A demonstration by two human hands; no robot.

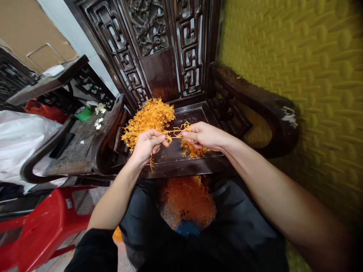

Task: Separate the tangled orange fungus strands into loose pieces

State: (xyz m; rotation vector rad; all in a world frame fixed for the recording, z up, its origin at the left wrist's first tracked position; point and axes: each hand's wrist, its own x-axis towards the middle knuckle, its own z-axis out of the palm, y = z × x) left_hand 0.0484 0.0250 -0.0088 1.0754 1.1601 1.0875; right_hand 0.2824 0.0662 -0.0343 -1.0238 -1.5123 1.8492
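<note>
A thin orange branched sprig [174, 132] stretches between my two hands above the dark wooden seat [170, 158]. My left hand [149, 145] pinches one end of it, and a loose strand hangs below those fingers. The other end is pinched in my right hand [201, 135]. Behind my left hand lies a big heap of orange branched sprigs [151, 117] on the seat. Under my right hand sits a smaller orange pile [194, 150], partly hidden by the hand.
Between my knees is another orange mass [190, 200] over something blue [188, 228]. A carved chair back [161, 71] rises ahead, with a curved armrest [255, 105] at right. A red plastic stool [42, 230] stands at lower left. White bags [25, 143] lie further left.
</note>
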